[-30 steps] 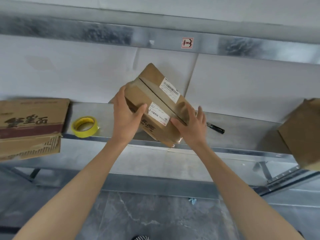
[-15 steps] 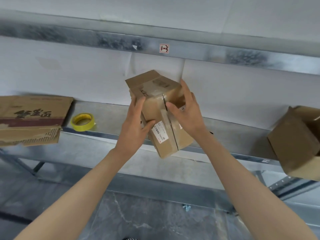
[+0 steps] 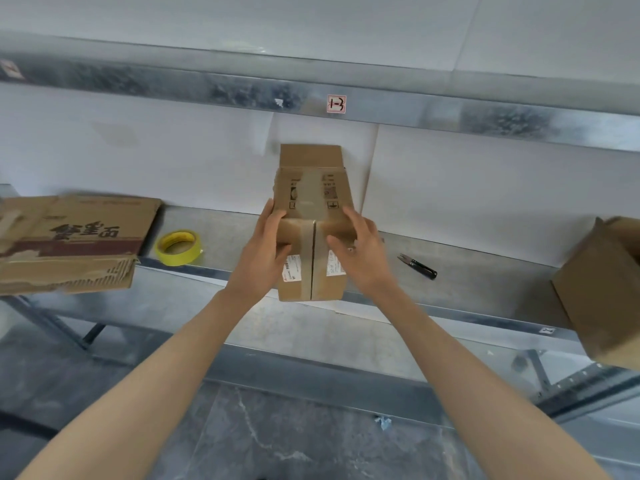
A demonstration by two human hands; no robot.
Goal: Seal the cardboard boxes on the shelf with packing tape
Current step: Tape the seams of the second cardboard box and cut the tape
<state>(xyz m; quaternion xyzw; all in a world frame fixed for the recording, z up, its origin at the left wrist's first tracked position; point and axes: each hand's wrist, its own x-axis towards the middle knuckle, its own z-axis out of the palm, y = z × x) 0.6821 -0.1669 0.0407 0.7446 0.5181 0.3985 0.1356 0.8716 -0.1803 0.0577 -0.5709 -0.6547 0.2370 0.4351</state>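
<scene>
Head view: left hand (image 3: 266, 244) and right hand (image 3: 360, 251) are gripping the cardboard box (image 3: 313, 188) between them. It is now sitting square, rotated from diagonal, exposing its seam for taping; tape roll (image 3: 178, 245) is lying left of the left hand.

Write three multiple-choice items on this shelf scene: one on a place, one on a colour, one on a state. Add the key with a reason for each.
1. Where does the tape roll lie?
A. On the shelf, left of the middle box
B. On top of the middle box
C. On the floor

2. What colour is the tape roll?
A. Brown
B. Blue
C. Yellow

3. How is the middle box handled?
A. It stands untouched
B. Both hands grip it
C. One hand alone grips it

Key:
1 A: the roll lies flat on the metal shelf, off to the box's left.
2 C: its ring is bright yellow.
3 B: the left hand and the right hand grip its two sides.
</scene>
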